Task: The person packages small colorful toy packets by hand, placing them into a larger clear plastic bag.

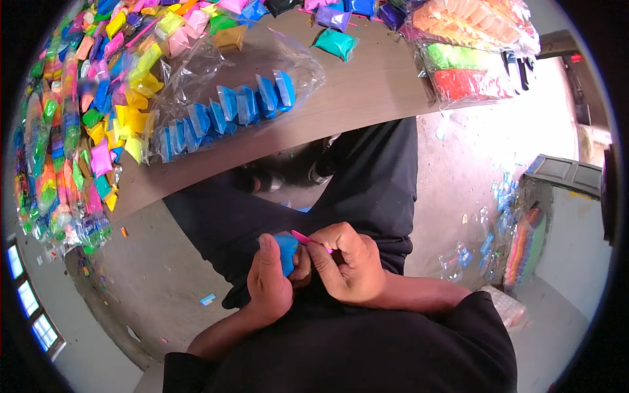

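Note:
Over my lap, my left hand (270,278) is closed around a small blue packet (287,252), its thumb upright along the near side. My right hand (347,265) pinches a slim pink plastic stick (301,237) between thumb and bent forefinger. The stick's tip reaches across to the top right edge of the blue packet. Both hands are close together, a little in front of my body. On the table ahead, a clear plastic bag (304,59) holds a row of similar blue packets (246,105).
A heap of colourful packets (134,82) covers the table's left side. One teal packet (336,43) lies near the back. Bagged orange, green and red packets (468,82) sit at the right end. The table edge (275,145) runs beyond my knees. Wrappers (458,259) litter the floor at right.

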A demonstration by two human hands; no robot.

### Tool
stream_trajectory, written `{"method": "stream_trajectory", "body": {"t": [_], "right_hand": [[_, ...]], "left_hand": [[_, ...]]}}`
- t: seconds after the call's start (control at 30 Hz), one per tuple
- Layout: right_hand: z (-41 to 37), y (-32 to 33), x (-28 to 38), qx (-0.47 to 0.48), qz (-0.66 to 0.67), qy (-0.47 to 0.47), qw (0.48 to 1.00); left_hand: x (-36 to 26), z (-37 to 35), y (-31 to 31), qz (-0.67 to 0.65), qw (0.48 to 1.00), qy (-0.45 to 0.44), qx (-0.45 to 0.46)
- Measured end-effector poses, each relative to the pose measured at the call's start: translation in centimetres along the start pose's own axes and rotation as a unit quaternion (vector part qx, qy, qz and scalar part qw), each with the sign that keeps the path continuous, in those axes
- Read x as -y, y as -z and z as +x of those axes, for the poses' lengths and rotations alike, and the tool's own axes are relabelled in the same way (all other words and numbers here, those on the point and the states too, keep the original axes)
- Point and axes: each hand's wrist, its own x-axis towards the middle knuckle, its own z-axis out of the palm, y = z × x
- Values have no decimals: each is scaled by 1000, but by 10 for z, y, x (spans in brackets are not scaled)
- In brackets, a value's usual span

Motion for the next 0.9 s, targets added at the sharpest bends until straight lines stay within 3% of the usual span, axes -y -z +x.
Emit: {"method": "stream_trajectory", "body": {"t": [0.03, 0.1, 0.23, 0.3, 0.33, 0.4, 0.43, 0.5, 0.6, 0.7, 0.8, 0.9], "right_hand": [[-3, -3, -2, -2, 0, -1, 1000], [-8, -9, -9, -12, 55, -14, 998], [-7, -8, -2, -2, 63, -44, 997], [-6, -2, -1, 79, 14, -14, 997], [-3, 0, 1, 80, 14, -14, 997], [5, 4, 7, 0, 9, -9, 1000], [7, 7, 8, 11, 39, -39, 998], [1, 0, -2, 30, 86, -14, 996], [-4, -3, -7, 36, 69, -15, 997], [-4, -1, -4, 60, 25, 19, 998], [-3, -3, -8, 21, 55, 6, 998], [-5, -3, -2, 48, 28, 14, 998]], "left_hand": [[2, -1, -1, 1, 1000, 1, 1], [7, -1, -3, 33, 996, -18, -82], [10, -2, 2, 35, 998, -36, -45], [11, -1, -6, 105, 983, -91, -118], [13, -1, -3, 105, 983, -92, -118], [16, -4, 8, 39, 996, -82, -15], [15, -4, 9, 38, 996, -83, -16], [10, -6, 9, 34, 998, -36, -23], [9, -7, 7, 11, 999, -18, -42], [14, -5, 3, 52, 993, -67, -77], [13, -6, 9, 37, 997, -48, -38], [17, -6, 9, 54, 994, -66, -67]]}}
